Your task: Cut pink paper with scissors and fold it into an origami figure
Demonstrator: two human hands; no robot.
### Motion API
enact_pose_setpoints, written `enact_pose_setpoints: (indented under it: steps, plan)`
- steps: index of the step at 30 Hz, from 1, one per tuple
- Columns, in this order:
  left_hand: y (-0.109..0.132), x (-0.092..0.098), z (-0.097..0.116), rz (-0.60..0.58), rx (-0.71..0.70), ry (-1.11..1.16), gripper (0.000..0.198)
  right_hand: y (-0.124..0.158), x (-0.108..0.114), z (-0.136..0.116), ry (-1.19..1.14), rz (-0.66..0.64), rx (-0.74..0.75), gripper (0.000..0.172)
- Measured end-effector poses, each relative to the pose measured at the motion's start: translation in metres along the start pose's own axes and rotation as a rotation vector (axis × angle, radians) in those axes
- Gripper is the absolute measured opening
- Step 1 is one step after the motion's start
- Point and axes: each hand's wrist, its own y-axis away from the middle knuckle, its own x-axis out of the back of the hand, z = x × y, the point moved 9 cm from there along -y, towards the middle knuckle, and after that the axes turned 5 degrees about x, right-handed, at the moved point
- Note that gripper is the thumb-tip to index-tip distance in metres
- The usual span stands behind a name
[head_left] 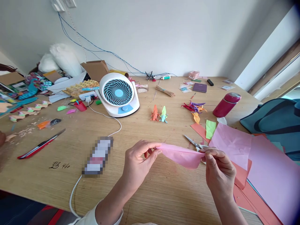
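Left hand (138, 161) and right hand (220, 170) each grip one end of a folded pink paper (181, 156), thumb on the near side and fingers behind it. The paper hangs between them, above the table (164, 197), with its upper edge drawn almost straight and its lower part loosely curved. Probably the ends are pinched so that this edge stays tight and the fold does not open.

Just beyond the paper, near the right hand, lie scissors (192, 142), partly hidden by it; I suppose they are kept there for easy reach. To the right of this hand are spread large pink sheets (231, 140) and orange sheets (243, 175), perhaps laid aside so the middle has room for working. Farther ahead, between the hands, two paper figures (163, 114) stand side by side, maybe to be looked at. On the left hand's outer side lies a phone (98, 156), its screen blurred.
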Motion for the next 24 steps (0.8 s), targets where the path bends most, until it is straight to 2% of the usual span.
enact_pose_setpoints:
  steps: [4,14,24]
  plan:
    - [0.0002,0.002,0.0065,0.019,-0.039,-0.03,0.012,-0.0005,0.0011,0.0002,-0.002,0.012,0.022,0.009]
    - [0.0007,0.0042,0.0072,0.036,-0.048,-0.046,0.015,-0.0001,-0.0002,-0.0005,-0.006,0.001,0.047,0.007]
    - [0.0011,0.0053,0.0094,0.014,-0.058,-0.086,0.014,-0.0004,-0.0032,-0.0067,0.052,-0.011,0.064,0.01]
